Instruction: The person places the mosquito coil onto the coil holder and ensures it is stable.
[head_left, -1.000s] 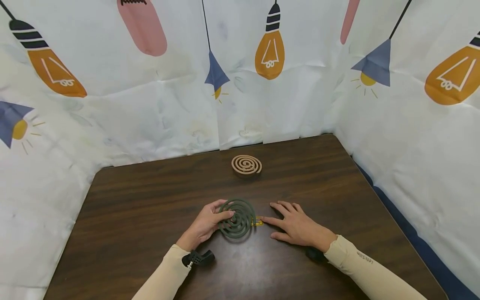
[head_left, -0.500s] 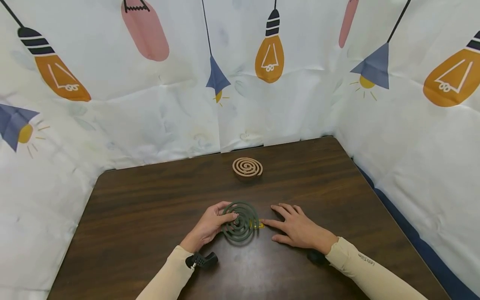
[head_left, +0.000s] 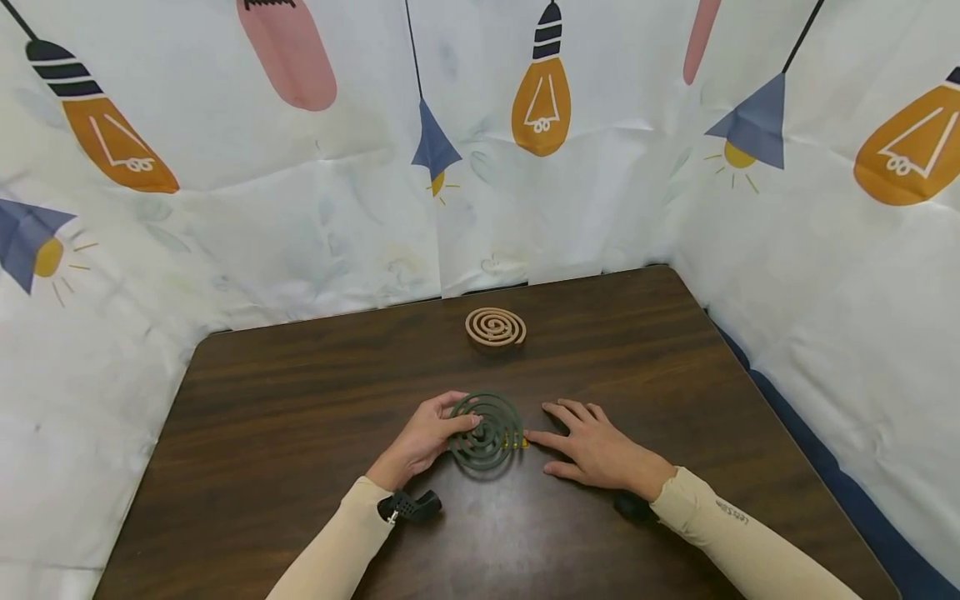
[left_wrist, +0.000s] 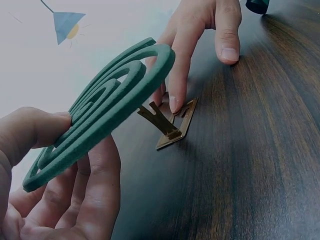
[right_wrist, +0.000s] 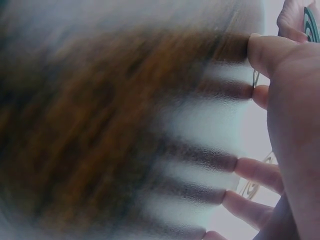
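Note:
My left hand (head_left: 420, 437) pinches a green mosquito coil (left_wrist: 107, 123) between thumb and fingers. The coil is tilted and held above the table in the left wrist view. Just past its far end, a small gold metal coil stand (left_wrist: 187, 122) lies on the tabletop, with a forked prong bent up towards the coil's underside. Whether prong and coil touch, I cannot tell. My right hand (head_left: 592, 446) rests on the table with fingers spread, the index fingertip on the stand's base. From the head view, the coil hides most of the stand.
A tan mosquito coil (head_left: 495, 327) sits near the back of the dark wooden table (head_left: 300, 392). White curtains (head_left: 337, 208) printed with lamps and bulbs hang behind the table and at both sides. Black straps are on both wrists.
The left hand has carried the green coil slightly to the right, so it now covers more of the gold stand. The right hand stays in place with its finger on the stand.

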